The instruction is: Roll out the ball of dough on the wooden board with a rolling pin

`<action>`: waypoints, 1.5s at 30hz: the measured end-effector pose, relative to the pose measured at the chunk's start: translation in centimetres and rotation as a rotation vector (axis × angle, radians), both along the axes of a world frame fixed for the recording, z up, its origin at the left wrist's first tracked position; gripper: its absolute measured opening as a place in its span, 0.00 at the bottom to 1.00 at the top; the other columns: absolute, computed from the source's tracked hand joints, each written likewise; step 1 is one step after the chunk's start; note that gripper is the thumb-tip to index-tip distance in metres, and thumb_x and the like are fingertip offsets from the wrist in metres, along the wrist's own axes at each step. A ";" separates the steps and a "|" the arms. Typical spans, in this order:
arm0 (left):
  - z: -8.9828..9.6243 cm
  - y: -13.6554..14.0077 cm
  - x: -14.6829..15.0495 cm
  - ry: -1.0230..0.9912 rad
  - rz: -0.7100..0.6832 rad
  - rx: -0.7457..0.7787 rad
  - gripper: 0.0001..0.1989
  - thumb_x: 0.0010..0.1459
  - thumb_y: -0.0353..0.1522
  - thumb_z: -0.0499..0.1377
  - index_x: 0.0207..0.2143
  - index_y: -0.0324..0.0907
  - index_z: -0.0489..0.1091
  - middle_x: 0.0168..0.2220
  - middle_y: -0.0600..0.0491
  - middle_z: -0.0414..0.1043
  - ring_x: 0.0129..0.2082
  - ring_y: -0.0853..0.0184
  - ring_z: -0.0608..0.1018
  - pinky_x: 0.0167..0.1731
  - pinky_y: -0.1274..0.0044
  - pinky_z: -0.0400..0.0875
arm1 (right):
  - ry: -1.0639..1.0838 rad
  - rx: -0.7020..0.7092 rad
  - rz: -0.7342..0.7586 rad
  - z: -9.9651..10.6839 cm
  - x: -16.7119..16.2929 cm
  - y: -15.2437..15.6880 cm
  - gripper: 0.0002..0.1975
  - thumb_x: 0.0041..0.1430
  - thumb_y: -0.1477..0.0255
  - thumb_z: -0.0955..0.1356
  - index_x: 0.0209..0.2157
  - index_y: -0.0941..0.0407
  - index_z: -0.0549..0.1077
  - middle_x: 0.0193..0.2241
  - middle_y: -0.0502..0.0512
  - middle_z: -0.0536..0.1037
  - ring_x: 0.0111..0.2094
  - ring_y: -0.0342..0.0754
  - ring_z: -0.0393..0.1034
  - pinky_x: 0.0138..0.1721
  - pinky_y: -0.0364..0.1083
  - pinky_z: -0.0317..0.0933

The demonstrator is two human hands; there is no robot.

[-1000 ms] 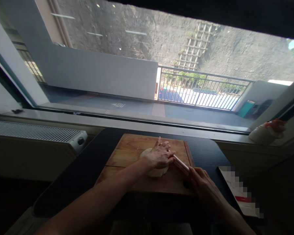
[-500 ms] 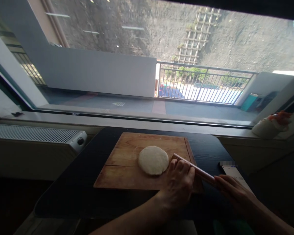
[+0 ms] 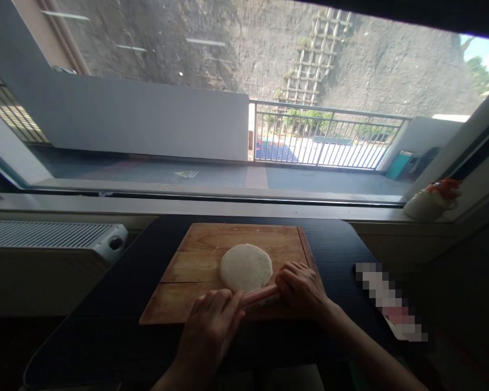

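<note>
Both hands rest on a rolling pin (image 3: 261,296) lying across the near edge of the wooden board (image 3: 195,260); the left hand (image 3: 214,323) covers its left end with fingers curled over it, the right hand (image 3: 301,288) likewise closed over the right end; the dough (image 3: 245,267) sits at the board's centre, just beyond the pin, a thick flattened round, apparently touching it at its near edge; board rests on a dark table (image 3: 342,244) below the window; judged progress: dough shaped and pressed into a disc, rolling out thin seemingly hardly begun; a blurred card (image 3: 385,298) lies to the right.
</note>
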State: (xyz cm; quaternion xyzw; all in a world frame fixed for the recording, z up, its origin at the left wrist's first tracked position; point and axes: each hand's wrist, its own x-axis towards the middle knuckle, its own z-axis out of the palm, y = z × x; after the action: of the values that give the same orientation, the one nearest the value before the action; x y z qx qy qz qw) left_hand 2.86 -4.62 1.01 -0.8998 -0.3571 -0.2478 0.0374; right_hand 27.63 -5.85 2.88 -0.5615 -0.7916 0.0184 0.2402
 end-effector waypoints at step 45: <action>0.3 -1.9 1.6 0.059 0.146 -0.231 0.12 0.62 0.33 0.49 0.47 0.45 0.65 0.35 0.51 0.69 0.34 0.65 0.72 0.38 0.70 0.64 | 0.187 0.162 -0.172 -1.8 -0.7 8.2 0.18 0.59 0.71 0.59 0.16 0.55 0.55 0.18 0.48 0.63 0.23 0.41 0.56 0.29 0.42 0.49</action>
State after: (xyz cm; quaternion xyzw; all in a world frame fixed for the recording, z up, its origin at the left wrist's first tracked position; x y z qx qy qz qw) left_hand 4.49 -6.56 1.34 -0.8766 -0.4464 -0.1753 -0.0380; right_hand 26.94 2.33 1.09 -0.6017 -0.7137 -0.0139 0.3583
